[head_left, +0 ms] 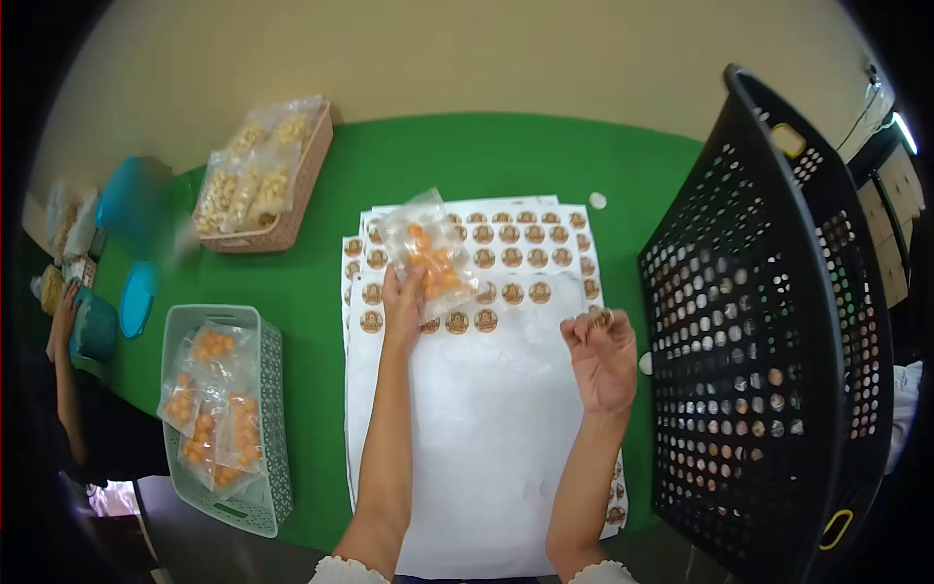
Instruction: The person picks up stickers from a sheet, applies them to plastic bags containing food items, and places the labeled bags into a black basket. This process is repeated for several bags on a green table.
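My left hand [402, 304] is closed on a clear plastic bag of orange round snacks [435, 261], held tilted over the upper part of the sticker sheets. Pinched in the raised fingertips of my right hand [605, 368] is a small round brown sticker [602, 318], seen partly edge-on. Beneath both arms lie overlapping white sticker sheets [486, 409]. Round brown stickers cover the upper rows, while the lower part of the top sheet is bare white backing.
At left, a pale green basket [280, 409] holds several bags of orange snacks. Behind it, a pink basket [313, 175] carries bags of pale snacks. A tall black perforated crate [749, 360] stands at right. Another person's hand [66, 311] touches a teal container [94, 326] at far left.
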Available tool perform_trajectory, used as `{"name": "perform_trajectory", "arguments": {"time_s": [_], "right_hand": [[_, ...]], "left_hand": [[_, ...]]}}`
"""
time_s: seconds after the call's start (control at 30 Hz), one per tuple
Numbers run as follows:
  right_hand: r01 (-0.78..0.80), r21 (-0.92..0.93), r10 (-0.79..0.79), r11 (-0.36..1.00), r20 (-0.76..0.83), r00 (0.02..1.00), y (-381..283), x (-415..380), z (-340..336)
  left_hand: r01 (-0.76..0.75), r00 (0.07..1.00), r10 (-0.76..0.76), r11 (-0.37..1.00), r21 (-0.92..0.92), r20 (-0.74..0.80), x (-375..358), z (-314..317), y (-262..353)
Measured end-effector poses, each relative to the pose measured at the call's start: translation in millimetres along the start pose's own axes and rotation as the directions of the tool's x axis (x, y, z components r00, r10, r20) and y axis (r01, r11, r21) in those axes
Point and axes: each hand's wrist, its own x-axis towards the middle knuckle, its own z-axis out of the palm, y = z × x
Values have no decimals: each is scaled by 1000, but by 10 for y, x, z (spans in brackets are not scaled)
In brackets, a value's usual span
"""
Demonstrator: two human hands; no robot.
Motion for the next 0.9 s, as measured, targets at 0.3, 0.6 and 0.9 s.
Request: {"name": "perform_trajectory", "arguments": {"time_s": [0.3, 0.6, 0.9], "right_hand": [[155, -525, -77, 837, 168, 983, -623, -407, 1218], [404, -866, -171, 294, 369, 914, -998, -728, 1675], [398, -903, 12, 165, 405, 914, -1030, -1122, 2194]], "left_hand": [[119, 971, -123, 992, 35, 207, -333, 247, 377], [-63, 927, 1, 986, 154, 374, -2006, 966, 1657], [-160, 871, 58, 973, 169, 488, -2573, 975, 2181]]}}
